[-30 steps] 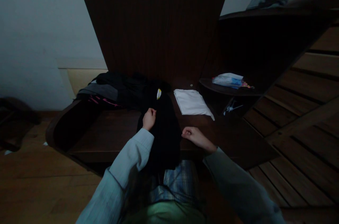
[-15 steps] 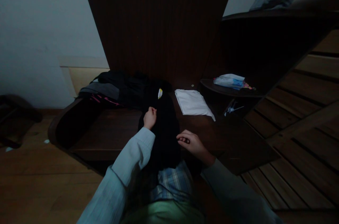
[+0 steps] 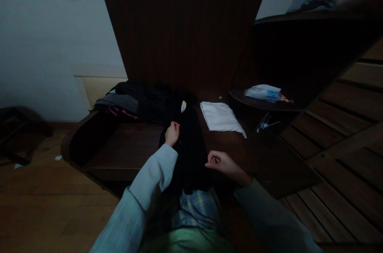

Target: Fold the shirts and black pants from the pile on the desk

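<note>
A black garment lies lengthwise over the dark wooden bench, its near end hanging at the front edge above my lap. Near its far end shows a small white and yellow patch. My left hand is closed in a pinch on the left part of the black cloth. At the garment's right edge is my right hand, its fingers curled and thumb and fingertips together against the cloth. Darkness hides the folds and the exact grip.
A folded white cloth lies right of the garment. Dark clothes are heaped at the bench's back left. A plastic packet rests on the small right shelf. Wooden slats stand at the right.
The view has shifted slightly, moving the scene rightward. My right hand has moved a little right, its fingers curled tighter at the garment's edge. The left hand keeps its pinch.
</note>
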The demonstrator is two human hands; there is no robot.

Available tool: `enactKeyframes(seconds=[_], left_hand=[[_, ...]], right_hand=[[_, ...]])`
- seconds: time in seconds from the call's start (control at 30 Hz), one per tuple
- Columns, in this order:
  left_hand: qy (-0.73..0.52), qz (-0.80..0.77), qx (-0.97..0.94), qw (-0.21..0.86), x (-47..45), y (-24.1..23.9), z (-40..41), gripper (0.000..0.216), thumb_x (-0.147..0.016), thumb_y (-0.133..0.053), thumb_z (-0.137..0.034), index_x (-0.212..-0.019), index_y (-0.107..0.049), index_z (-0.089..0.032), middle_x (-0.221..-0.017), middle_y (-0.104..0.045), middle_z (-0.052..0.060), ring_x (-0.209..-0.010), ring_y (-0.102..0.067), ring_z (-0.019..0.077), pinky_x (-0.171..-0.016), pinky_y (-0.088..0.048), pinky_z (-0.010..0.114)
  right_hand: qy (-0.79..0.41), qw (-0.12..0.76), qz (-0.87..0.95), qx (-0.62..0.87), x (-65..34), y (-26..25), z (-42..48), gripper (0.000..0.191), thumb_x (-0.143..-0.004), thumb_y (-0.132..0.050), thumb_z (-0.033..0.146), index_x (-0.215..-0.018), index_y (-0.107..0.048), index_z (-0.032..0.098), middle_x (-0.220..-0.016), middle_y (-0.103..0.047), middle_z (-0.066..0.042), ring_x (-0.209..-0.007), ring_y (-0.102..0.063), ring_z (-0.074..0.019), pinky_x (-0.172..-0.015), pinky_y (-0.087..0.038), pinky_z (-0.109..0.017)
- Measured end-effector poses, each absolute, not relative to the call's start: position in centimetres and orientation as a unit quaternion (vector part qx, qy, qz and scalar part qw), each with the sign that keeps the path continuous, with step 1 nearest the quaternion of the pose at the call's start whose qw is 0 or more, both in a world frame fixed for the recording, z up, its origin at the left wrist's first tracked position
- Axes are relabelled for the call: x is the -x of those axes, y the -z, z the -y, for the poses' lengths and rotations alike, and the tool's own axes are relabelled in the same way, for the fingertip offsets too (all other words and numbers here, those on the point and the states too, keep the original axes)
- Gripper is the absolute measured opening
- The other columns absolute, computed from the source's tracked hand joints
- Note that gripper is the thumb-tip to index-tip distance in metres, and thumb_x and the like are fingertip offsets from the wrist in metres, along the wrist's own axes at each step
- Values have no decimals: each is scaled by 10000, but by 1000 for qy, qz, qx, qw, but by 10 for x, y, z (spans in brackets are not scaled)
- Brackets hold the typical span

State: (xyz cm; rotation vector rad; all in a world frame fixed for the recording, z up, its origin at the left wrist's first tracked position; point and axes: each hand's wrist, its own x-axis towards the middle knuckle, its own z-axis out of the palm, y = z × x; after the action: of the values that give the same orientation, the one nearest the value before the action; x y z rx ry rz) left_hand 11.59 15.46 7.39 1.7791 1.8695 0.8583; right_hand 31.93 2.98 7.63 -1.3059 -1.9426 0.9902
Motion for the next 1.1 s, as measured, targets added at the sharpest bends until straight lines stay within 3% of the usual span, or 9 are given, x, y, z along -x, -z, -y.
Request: enactKeyframes(seconds=[0.2, 0.37, 0.47, 0.57, 0.7, 0.83, 0.97, 1.1], left_hand=[[-316, -663, -641, 223, -116, -75, -155, 146, -855, -386, -275, -865, -509, -198, -882, -646, 40, -809, -594, 147, -642, -399, 224], [-342, -647, -631, 257, -117, -76, -154, 144, -815, -455, -319, -873, -504, -196, -770, -643, 10, -722, -593, 130, -584, -387, 213], [-356, -636, -631, 265, -118, -74, -154, 238, -743, -550, -361, -907, -499, -196, -711, -630, -10, -682, -588, 127, -570, -385, 210], [-372, -615, -638, 275, -117, -71, -155, 224, -734, -552, -291, -929, -506, -192, -673, -611, -23, -650, -576, 117, -571, -386, 206], [-415, -573, -631, 318, -116, -66, -157, 201, -747, -498, -210, -945, -513, -180, -630, -580, -33, -581, -541, 100, -544, -372, 198], [-468, -546, -594, 360, -116, -65, -158, 218, -711, -533, -198, -927, -517, -171, -567, -530, -53, -505, -487, 86, -497, -336, 186], [-506, -515, -565, 399, -116, -65, -157, 257, -689, -549, -185, -942, -506, -169, -505, -462, -87, -444, -422, 63, -479, -322, 170], [-528, -472, -566, 422, -116, -64, -157, 275, -691, -534, -165, -966, -514, -169, -470, -400, -106, -412, -365, 47, -454, -298, 154]], right_hand=[[-343, 287, 713, 540, -340, -85, -23, 249, -670, -599, 400, -611, -505, 177, -543, -463, 40, -522, -430, -96, -482, -323, -205], [-196, 316, 743, 557, -317, -75, 2, 207, -697, -611, 356, -641, -492, 196, -628, -499, 11, -589, -463, -124, -542, -370, -235], [-102, 286, 782, 544, -301, -62, 15, 180, -673, -655, 312, -715, -524, 195, -719, -541, -24, -699, -495, -168, -623, -386, -276], [-43, 257, 789, 557, -289, -53, 24, 86, -719, -611, 255, -724, -547, 198, -743, -561, -39, -730, -507, -182, -653, -371, -289], [-74, 256, 763, 589, -271, -53, 31, 143, -790, -519, 326, -729, -581, 212, -626, -540, -9, -598, -502, -135, -563, -330, -242], [-143, 234, 729, 627, -247, -53, 33, 113, -747, -554, 315, -751, -590, 208, -556, -515, 26, -526, -479, -109, -508, -280, -221], [-173, 239, 740, 604, -238, -50, 33, 98, -697, -493, 160, -603, -481, 187, -571, -478, 34, -546, -445, -95, -508, -267, -207], [-206, 298, 738, 570, -270, -70, 34, 173, -656, -439, 132, -539, -328, 193, -547, -380, 48, -517, -392, -85, -493, -268, -198]])
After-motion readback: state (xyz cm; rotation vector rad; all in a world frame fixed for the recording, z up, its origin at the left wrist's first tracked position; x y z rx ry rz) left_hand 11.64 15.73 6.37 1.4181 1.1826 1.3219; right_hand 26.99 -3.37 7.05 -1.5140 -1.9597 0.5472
